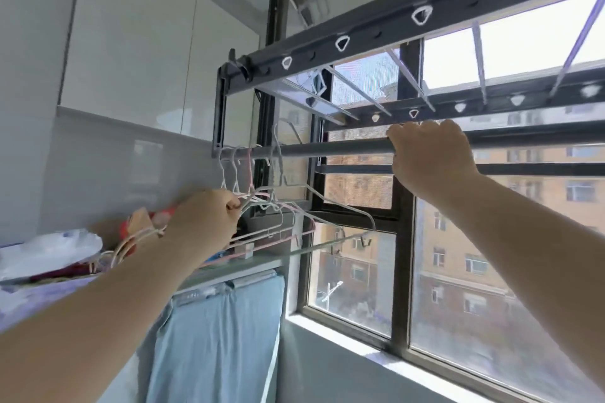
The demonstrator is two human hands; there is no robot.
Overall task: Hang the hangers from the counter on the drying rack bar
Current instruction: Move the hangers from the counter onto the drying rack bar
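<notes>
Now our left hand (pixel 209 216) pinches a bunch of thin white and pink wire hangers (pixel 262 201) below their hooks, which lie over the grey round drying rack bar (pixel 327 149). Our right hand (pixel 432 154) grips that bar. We should seat every hook fully before letting go.

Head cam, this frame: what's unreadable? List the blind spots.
1. Count of hangers in the left hand: wires overlap in a tangle, head view.
2. Palm of the right hand: faces away, wrapped on the bar; anything else held is hidden.
3. Most of the counter: left arm and clutter cover it; remaining hangers unclear.
4. Right end of the bar: cut off by the frame edge.
</notes>
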